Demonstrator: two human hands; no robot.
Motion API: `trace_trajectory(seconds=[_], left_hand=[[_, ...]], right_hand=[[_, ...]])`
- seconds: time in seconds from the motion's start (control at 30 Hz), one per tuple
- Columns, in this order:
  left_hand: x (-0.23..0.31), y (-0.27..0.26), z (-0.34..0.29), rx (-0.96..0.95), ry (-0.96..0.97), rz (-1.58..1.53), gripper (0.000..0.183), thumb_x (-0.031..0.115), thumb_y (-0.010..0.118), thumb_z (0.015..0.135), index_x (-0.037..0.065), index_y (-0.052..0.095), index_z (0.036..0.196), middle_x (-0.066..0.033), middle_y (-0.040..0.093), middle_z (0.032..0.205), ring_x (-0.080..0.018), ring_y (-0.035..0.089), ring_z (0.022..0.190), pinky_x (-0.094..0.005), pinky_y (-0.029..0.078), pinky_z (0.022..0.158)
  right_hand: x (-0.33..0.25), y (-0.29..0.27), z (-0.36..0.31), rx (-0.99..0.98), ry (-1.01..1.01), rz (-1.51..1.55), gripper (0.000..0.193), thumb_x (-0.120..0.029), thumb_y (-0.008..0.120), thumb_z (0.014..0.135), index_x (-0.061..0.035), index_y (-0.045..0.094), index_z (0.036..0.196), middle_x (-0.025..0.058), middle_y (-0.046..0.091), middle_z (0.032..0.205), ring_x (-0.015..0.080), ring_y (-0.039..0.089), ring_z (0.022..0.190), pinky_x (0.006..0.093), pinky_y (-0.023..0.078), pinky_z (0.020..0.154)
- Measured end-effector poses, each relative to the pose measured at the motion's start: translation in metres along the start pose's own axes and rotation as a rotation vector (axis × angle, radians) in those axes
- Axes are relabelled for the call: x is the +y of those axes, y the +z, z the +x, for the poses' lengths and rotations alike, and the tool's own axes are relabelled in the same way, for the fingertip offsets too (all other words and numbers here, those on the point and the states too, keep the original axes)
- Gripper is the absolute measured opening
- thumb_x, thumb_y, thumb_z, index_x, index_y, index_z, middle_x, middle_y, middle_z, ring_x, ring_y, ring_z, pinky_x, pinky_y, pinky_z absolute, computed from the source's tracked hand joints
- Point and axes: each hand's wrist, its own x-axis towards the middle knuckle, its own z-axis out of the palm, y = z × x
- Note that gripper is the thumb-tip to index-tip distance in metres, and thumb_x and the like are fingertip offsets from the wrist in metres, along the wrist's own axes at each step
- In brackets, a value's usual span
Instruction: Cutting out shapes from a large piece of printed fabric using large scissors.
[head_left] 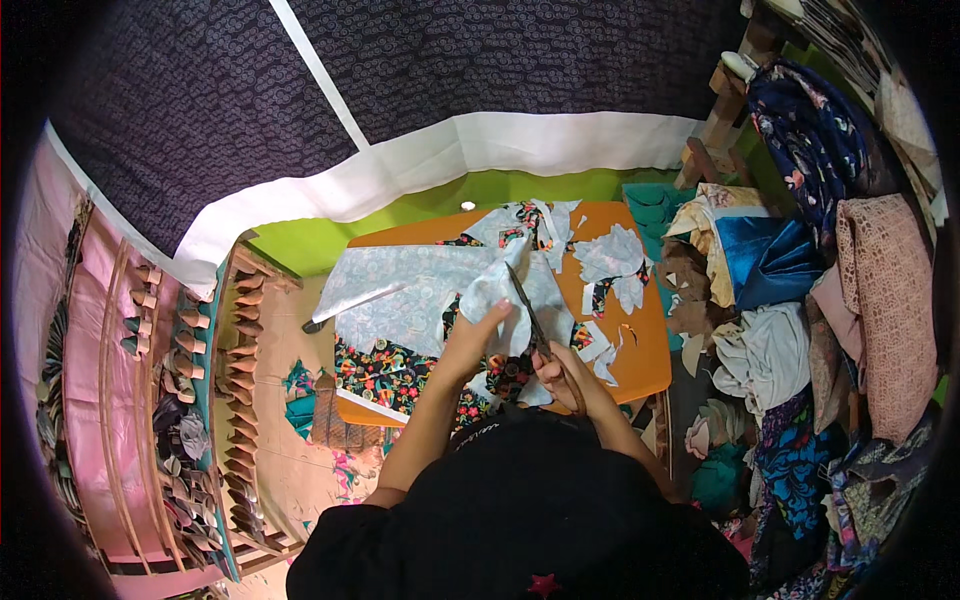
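My left hand (482, 332) is closed on a pale, whitish piece of fabric (488, 288), lifted a little above the orange table (652, 345). In my right hand (562, 374) is a pair of dark scissors (533, 318), their blades pointing up and away beside the held piece. Whether the blades touch the fabric I cannot tell. Under and left of my hands lies a large sheet of floral fabric (385, 372), black with bright flowers, partly covered by its pale reverse side (395, 280).
Cut scraps (610, 255) lie at the table's right and far side. Heaped fabrics (765, 355) fill the right side. Racks with rows of wooden shoe-last shapes (243, 385) stand at left. A dark patterned curtain (520, 60) hangs behind the table.
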Motion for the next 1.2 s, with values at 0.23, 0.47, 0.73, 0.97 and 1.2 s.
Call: trace_trajectory(seconds=[0.23, 0.47, 0.73, 0.97, 1.2], left_hand=[[0.004, -0.004, 0.009, 0.060, 0.120, 0.197, 0.028, 0.015, 0.066, 0.070, -0.003, 0.056, 0.089, -0.0053, 0.058, 0.079, -0.0103, 0.054, 0.065, -0.0230, 0.044, 0.059], [0.013, 0.012, 0.002, 0.073, 0.133, 0.153, 0.035, 0.012, 0.071, 0.064, -0.004, 0.054, 0.090, -0.0081, 0.058, 0.081, -0.0137, 0.056, 0.068, -0.0250, 0.046, 0.061], [0.010, 0.016, 0.003, 0.102, 0.131, 0.105, 0.032, 0.010, 0.070, 0.065, -0.005, 0.054, 0.089, -0.0078, 0.058, 0.080, -0.0129, 0.056, 0.066, -0.0248, 0.046, 0.060], [0.001, 0.015, 0.004, 0.101, 0.210, 0.017, 0.031, 0.006, 0.071, 0.064, -0.005, 0.054, 0.087, -0.0075, 0.058, 0.080, -0.0128, 0.055, 0.067, -0.0240, 0.046, 0.061], [0.005, 0.013, 0.003, 0.047, 0.221, 0.115, 0.031, 0.006, 0.072, 0.062, -0.005, 0.055, 0.086, -0.0080, 0.058, 0.081, -0.0127, 0.055, 0.068, -0.0241, 0.046, 0.063]], right_hand=[[-0.022, 0.004, -0.001, 0.062, 0.225, 0.413, 0.040, -0.039, 0.043, 0.084, 0.0007, 0.043, 0.081, 0.0032, 0.044, 0.065, 0.0119, 0.041, 0.058, 0.0248, 0.037, 0.054], [-0.010, 0.002, 0.002, 0.009, 0.045, 0.090, 0.031, -0.040, 0.049, 0.080, -0.0093, 0.044, 0.085, -0.0054, 0.037, 0.061, 0.0034, 0.033, 0.048, 0.0164, 0.027, 0.043], [-0.020, 0.002, 0.003, -0.093, 0.287, 0.556, 0.042, -0.047, 0.054, 0.074, -0.0101, 0.041, 0.089, -0.0052, 0.036, 0.063, 0.0029, 0.032, 0.049, 0.0168, 0.028, 0.043], [-0.025, 0.003, -0.004, -0.051, 0.143, 0.382, 0.068, -0.061, 0.065, 0.055, -0.0091, 0.040, 0.091, -0.0057, 0.034, 0.067, 0.0017, 0.030, 0.053, 0.0154, 0.025, 0.046], [-0.034, 0.005, 0.000, -0.017, 0.246, 0.205, 0.076, -0.073, 0.055, 0.052, -0.0080, 0.039, 0.089, -0.0066, 0.032, 0.067, 0.0016, 0.028, 0.054, 0.0154, 0.024, 0.047]])
